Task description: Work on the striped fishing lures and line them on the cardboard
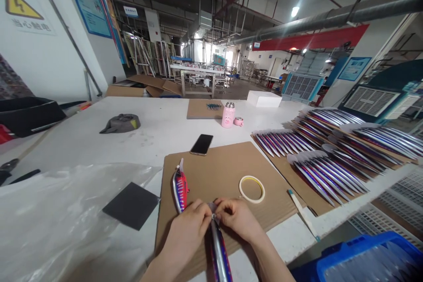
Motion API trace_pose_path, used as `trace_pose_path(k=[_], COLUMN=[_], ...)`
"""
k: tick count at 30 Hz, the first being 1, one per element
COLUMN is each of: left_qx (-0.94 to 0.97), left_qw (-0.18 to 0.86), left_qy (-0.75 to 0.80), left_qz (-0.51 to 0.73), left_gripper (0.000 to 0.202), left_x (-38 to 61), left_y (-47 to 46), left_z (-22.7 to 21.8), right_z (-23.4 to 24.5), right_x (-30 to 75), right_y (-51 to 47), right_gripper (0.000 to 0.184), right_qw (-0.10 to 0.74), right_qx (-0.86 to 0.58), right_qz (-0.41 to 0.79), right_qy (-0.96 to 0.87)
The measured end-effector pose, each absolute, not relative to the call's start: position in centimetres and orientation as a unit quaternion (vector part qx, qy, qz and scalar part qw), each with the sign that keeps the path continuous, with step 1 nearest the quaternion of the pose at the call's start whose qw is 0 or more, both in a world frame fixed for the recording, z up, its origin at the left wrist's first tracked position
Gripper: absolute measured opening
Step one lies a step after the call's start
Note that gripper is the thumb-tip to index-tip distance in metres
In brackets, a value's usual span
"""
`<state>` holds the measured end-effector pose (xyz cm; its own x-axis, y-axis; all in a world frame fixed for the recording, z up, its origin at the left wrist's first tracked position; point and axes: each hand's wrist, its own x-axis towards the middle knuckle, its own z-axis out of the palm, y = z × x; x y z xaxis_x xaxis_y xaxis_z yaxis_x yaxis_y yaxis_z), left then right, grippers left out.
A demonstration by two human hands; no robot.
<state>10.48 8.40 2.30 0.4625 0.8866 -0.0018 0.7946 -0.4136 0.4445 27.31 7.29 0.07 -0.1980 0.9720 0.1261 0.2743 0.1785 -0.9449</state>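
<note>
Head view: nearest the camera, a long silver, purple and red lure (220, 251) is lying across the near edge of the desk (158, 128), its tail end running off the bottom of the picture toward the person. Its long axis is pointing straight away from the body, and its far tip is ending right where the two hands are meeting.

The left hand (191, 222) is coming in from the left and the right hand (236, 217) from the right. Both are closing on that far tip, with the fingers (207, 217) pinched nearly shut around a small pale piece there. What the piece is cannot be told. Neither hand is sitting nearer than the other; the tip is lying between them, and the body of the lure is trailing back below the wrists.

The hands are resting over the near edge of a cardboard sheet (224, 167). A second lure (180, 187) is lying on its left edge, just beside the left hand and roughly parallel to the first. A tape roll (253, 200) is lying flat near the right hand, a little farther in. A phone (201, 144) is sitting at the sheet's far left corner.

Along the right edge of the desk, rows of lures (330, 167) are lying on more cardboard. A black sheet (131, 205) and a plastic bag (59, 216) are lying to the left, and a blue crate (360, 257) is standing below the near right corner.
</note>
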Motion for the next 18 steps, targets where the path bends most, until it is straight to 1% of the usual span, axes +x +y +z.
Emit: trace_pose_path(k=[12,18], left_qx=[0.832,0.837], left_qw=[0.197,0.191], left_qy=[0.504,0.499], left_qz=[0.12,0.122], left_gripper=[0.018,0.021], left_x=[10.3,10.3], left_y=[8.6,8.5], left_z=[2.0,2.4], right_z=[-0.4,0.5], right_x=[26.0,26.4], right_y=[7.6,5.9], right_gripper=[0.022,0.023], right_qw=[0.413,0.418], right_qx=[-0.517,-0.537], right_qz=[0.367,0.334], right_qy=[-0.654,-0.652])
